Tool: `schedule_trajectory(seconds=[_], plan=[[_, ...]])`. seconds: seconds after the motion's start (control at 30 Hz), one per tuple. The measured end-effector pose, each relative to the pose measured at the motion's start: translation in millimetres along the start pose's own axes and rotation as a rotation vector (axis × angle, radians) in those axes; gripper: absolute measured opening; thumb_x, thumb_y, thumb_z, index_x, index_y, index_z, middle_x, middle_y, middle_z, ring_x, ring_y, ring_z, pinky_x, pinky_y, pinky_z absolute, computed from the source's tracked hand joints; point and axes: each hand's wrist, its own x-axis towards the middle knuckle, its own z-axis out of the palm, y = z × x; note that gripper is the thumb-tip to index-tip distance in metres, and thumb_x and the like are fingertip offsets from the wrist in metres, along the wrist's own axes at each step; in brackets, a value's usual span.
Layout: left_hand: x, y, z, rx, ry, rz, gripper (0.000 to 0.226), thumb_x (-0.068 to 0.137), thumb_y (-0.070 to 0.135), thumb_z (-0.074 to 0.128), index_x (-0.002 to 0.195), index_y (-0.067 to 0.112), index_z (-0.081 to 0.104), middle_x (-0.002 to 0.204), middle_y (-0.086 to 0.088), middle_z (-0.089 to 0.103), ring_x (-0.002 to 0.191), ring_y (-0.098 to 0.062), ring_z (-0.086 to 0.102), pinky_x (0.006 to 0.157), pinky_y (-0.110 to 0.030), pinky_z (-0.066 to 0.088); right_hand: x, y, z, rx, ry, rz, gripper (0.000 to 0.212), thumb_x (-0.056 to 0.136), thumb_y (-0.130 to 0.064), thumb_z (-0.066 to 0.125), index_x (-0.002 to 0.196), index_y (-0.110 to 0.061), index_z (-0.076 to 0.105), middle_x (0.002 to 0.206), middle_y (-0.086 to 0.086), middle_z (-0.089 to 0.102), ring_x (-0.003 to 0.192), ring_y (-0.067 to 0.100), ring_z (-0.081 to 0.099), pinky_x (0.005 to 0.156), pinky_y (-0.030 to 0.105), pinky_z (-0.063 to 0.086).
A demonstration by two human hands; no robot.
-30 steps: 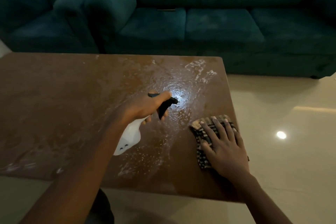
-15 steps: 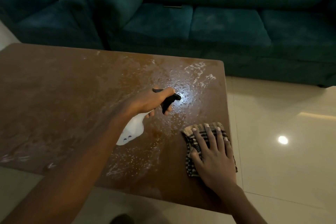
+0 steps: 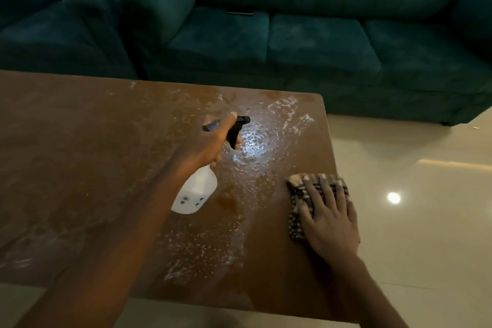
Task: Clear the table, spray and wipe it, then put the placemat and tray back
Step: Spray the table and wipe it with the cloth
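My left hand [image 3: 206,144] grips the black trigger head of a white spray bottle [image 3: 195,192], held above the brown table [image 3: 80,157] with the nozzle pointing toward the far right corner. Wet droplets and white streaks [image 3: 255,141] glisten on the table's right half. My right hand [image 3: 328,214] lies flat with straight fingers on a checked cloth [image 3: 296,218] near the table's right edge. No placemat or tray is in view.
A dark teal sofa [image 3: 292,34] with a cushion [image 3: 133,0] runs along the far side of the table. Glossy cream floor tiles [image 3: 426,221] lie to the right, with a lamp's reflection on them.
The spray bottle has drifted slightly toward the far right corner. My right hand and the cloth have stayed near the right edge. The camera has shifted a little.
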Motion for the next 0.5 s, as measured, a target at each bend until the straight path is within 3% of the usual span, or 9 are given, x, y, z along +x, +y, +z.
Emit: schedule_trajectory(seconds=[0.1, 0.2, 0.27, 0.33, 0.43, 0.5], plan=[[2, -2, -9, -0.046, 0.055, 0.019, 0.082, 0.076, 0.087, 0.027, 0.098, 0.021, 0.070, 0.097, -0.010, 0.072, 0.060, -0.023, 0.058, 0.058, -0.036, 0.048, 58, -11, -7, 0.010, -0.002, 0.063, 0.062, 0.098, -0.063, 0.016, 0.155, -0.047, -0.002, 0.166, -0.008, -0.009, 0.151, 0.021, -0.016, 0.122, 0.045, -0.004], [5, -2, -15, -0.099, 0.098, 0.048, 0.081, 0.077, 0.088, 0.027, 0.094, 0.022, 0.071, 0.101, -0.016, 0.070, 0.066, -0.032, 0.060, 0.062, -0.046, 0.051, 104, -43, -6, 0.008, -0.007, 0.031, 0.065, 0.097, -0.067, 0.013, 0.156, -0.043, 0.001, 0.167, -0.003, -0.007, 0.152, 0.026, -0.013, 0.122, 0.049, -0.006], [8, 1, -15, -0.151, 0.129, 0.115, 0.065, 0.090, 0.071, 0.031, 0.081, 0.022, 0.072, 0.092, -0.028, 0.066, 0.054, -0.023, 0.053, 0.052, -0.036, 0.046, 112, -65, -2, -0.003, -0.017, -0.054, 0.065, 0.097, -0.068, 0.012, 0.156, -0.043, 0.000, 0.166, -0.003, -0.009, 0.152, 0.026, -0.014, 0.121, 0.049, -0.007], [11, 5, -13, -0.219, 0.132, 0.160, 0.061, 0.094, 0.061, 0.033, 0.076, 0.018, 0.072, 0.090, -0.035, 0.063, 0.048, -0.024, 0.046, 0.043, -0.028, 0.040, 97, -74, 4, -0.049, -0.030, -0.174, 0.064, 0.097, -0.067, 0.010, 0.155, -0.044, -0.004, 0.165, -0.005, -0.013, 0.151, 0.023, -0.017, 0.122, 0.048, -0.007], [15, 7, -10, -0.289, 0.136, 0.169, 0.063, 0.091, 0.061, 0.034, 0.078, 0.011, 0.071, 0.088, -0.035, 0.062, 0.050, -0.026, 0.043, 0.039, -0.025, 0.035, 52, -61, 10, -0.091, -0.037, -0.296, 0.062, 0.095, -0.069, 0.006, 0.152, -0.049, -0.009, 0.162, -0.012, -0.020, 0.148, 0.016, -0.026, 0.122, 0.042, -0.011], [18, 7, -10, -0.314, 0.130, 0.171, 0.068, 0.088, 0.066, 0.034, 0.081, 0.009, 0.069, 0.085, -0.037, 0.059, 0.051, -0.029, 0.042, 0.039, -0.025, 0.034, 34, -42, 6, -0.103, -0.038, -0.272, 0.065, 0.091, -0.073, 0.002, 0.151, -0.052, -0.007, 0.159, -0.017, -0.022, 0.147, 0.011, -0.027, 0.119, 0.034, -0.017]])
